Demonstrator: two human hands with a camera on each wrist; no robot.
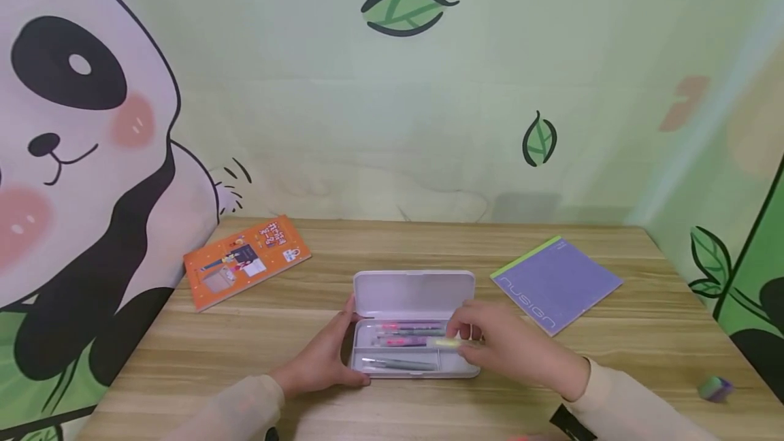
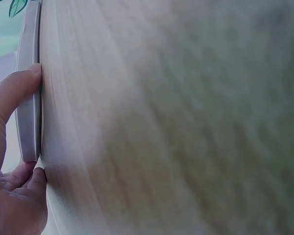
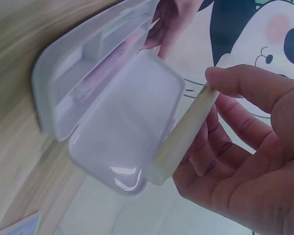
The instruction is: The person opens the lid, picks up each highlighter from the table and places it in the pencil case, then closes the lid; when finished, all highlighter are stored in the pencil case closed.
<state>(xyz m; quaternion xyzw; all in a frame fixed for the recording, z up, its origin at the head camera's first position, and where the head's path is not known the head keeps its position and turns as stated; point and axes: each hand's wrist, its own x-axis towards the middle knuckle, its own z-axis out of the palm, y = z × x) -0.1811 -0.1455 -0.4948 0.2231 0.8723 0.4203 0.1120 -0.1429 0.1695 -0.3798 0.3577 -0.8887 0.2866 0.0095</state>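
Observation:
A white pencil case [image 1: 459, 374] lies with its lid [image 1: 414, 293] raised toward the back. Inside are several pens [image 1: 404, 341] with pink and purple parts, and a grey pen [image 1: 401, 364] in the front compartment. My left hand [image 1: 321, 361] holds the case by its left end, thumb on the front wall [image 2: 27, 132] and fingers round the end. Over the right half of the case, my right hand [image 1: 511, 337] pinches a pale yellow highlighter [image 3: 186, 129] between thumb and fingers. In the right wrist view the highlighter slants in front of the lid.
An orange book [image 1: 248, 263] lies at the back left of the wooden table [image 1: 343, 243]. A purple notebook [image 1: 557, 284] with a green spine is at the right. Near the right edge sits a small green and purple object [image 1: 715, 389]. Behind stands a panda-printed backdrop [image 1: 306, 87].

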